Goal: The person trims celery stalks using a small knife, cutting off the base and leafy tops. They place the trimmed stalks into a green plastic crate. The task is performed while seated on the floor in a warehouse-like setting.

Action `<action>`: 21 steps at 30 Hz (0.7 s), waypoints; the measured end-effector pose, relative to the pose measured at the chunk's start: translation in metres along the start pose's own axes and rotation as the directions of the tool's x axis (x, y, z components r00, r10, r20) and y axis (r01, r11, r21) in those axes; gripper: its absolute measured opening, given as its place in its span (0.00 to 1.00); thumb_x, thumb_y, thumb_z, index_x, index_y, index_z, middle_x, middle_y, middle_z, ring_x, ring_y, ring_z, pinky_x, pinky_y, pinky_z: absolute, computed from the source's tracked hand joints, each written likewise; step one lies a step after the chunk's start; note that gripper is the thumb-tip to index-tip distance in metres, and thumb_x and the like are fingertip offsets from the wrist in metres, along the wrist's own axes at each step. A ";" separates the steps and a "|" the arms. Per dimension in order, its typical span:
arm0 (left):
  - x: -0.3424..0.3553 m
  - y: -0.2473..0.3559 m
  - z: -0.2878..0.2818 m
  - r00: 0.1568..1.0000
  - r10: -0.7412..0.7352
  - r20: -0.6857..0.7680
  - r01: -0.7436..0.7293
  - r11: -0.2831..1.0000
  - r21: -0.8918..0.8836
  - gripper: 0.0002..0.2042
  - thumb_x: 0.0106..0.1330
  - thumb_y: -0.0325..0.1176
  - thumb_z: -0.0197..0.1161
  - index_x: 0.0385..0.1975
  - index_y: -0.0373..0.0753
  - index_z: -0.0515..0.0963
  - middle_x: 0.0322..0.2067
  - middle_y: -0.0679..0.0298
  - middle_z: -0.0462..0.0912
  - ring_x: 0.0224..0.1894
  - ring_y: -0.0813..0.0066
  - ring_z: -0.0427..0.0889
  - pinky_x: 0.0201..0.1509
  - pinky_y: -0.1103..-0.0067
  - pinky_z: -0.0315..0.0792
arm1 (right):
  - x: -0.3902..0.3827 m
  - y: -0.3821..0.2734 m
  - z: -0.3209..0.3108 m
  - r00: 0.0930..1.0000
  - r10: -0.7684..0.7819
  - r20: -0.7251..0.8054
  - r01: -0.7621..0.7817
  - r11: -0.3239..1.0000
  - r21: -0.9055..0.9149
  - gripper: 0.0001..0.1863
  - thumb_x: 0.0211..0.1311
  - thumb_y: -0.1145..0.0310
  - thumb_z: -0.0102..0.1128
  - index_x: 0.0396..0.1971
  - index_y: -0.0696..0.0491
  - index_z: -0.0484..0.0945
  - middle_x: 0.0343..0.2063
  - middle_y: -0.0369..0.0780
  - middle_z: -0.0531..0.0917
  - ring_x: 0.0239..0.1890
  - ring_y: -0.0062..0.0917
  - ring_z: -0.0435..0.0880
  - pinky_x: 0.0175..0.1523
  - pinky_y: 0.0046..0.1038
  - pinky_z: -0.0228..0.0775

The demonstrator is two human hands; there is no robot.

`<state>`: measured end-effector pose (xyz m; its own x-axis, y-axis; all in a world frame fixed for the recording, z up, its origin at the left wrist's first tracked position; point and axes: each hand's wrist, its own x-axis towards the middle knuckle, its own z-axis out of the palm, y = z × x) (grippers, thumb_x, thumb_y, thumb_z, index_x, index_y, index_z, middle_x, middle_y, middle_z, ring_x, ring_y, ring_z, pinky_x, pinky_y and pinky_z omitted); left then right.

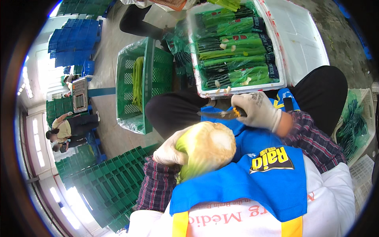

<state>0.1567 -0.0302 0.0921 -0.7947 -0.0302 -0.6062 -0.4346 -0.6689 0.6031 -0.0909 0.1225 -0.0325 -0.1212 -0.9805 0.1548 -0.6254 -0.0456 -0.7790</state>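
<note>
Your gloved left hand (169,152) clasps a pale green vegetable (209,144) just off centre toward five o'clock; your right hand (256,110) grips a knife (227,114) at the vegetable's one o'clock. A foam box (264,87) sits at one o'clock, a green crate (149,71) at ten.

Green crate stack (106,177), blue crates (75,41).

Vegetable (211,144), large, pale: lower end hidden behind the blue apron (233,187), one flank covered by the left hand (170,151), whose fingers are partly out of sight. Knife (221,115): handle mostly concealed in the right hand (254,110), blade blurred. Green stalks (229,4), cut off by the upper edge; distant people (65,128), handwork too small to tell; scale (79,94), display unreadable.
</note>
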 end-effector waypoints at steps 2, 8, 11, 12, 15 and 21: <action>-0.003 0.001 -0.002 1.000 -0.007 -0.029 0.007 1.000 0.001 0.64 0.40 0.51 0.93 0.76 0.28 0.61 0.70 0.52 0.75 0.72 0.61 0.75 0.78 0.64 0.66 | 0.001 0.006 0.000 0.996 0.017 -0.088 -0.015 0.999 0.029 0.13 0.52 0.69 0.71 0.37 0.52 0.78 0.30 0.46 0.83 0.35 0.45 0.86 0.39 0.41 0.75; 0.001 -0.005 -0.012 0.999 0.043 -0.008 -0.043 0.998 -0.054 0.62 0.44 0.48 0.92 0.78 0.30 0.59 0.72 0.45 0.71 0.74 0.50 0.73 0.78 0.56 0.66 | -0.004 -0.012 -0.011 0.989 -0.146 -0.007 0.146 0.977 0.155 0.13 0.53 0.69 0.73 0.35 0.50 0.75 0.28 0.43 0.83 0.34 0.43 0.86 0.40 0.40 0.76; 0.003 -0.007 -0.012 0.999 0.034 0.005 -0.033 0.999 -0.031 0.63 0.44 0.49 0.92 0.78 0.29 0.59 0.73 0.45 0.70 0.74 0.52 0.72 0.78 0.58 0.67 | -0.001 -0.023 -0.014 0.978 -0.202 0.044 0.194 0.972 0.136 0.10 0.58 0.68 0.69 0.32 0.49 0.74 0.27 0.41 0.83 0.32 0.40 0.86 0.37 0.40 0.76; 0.004 -0.008 -0.011 0.999 0.041 0.003 -0.041 0.998 -0.039 0.62 0.44 0.48 0.92 0.77 0.29 0.59 0.73 0.46 0.70 0.74 0.53 0.73 0.77 0.58 0.68 | 0.001 -0.025 -0.013 0.978 -0.208 0.024 0.203 0.971 0.128 0.10 0.58 0.68 0.69 0.32 0.49 0.74 0.26 0.40 0.83 0.32 0.40 0.86 0.37 0.40 0.76; 0.005 -0.007 -0.009 0.998 0.056 0.024 -0.054 0.997 -0.049 0.61 0.44 0.48 0.92 0.77 0.28 0.60 0.73 0.46 0.71 0.73 0.55 0.74 0.76 0.60 0.69 | 0.005 -0.026 -0.014 0.984 -0.177 0.013 0.174 0.976 0.133 0.10 0.56 0.69 0.70 0.32 0.49 0.75 0.25 0.40 0.82 0.31 0.41 0.85 0.37 0.39 0.75; 0.006 -0.003 -0.004 1.000 0.018 0.004 -0.018 1.000 -0.024 0.62 0.43 0.49 0.92 0.76 0.28 0.62 0.72 0.46 0.72 0.72 0.55 0.75 0.76 0.60 0.69 | 0.000 -0.024 -0.013 0.963 -0.268 -0.021 0.268 0.950 0.158 0.13 0.50 0.70 0.73 0.32 0.50 0.76 0.27 0.42 0.81 0.32 0.43 0.84 0.37 0.40 0.74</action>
<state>0.1553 -0.0319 0.0848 -0.8040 -0.0395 -0.5933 -0.4100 -0.6859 0.6012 -0.0857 0.1259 -0.0063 0.0346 -0.9281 0.3706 -0.5049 -0.3362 -0.7950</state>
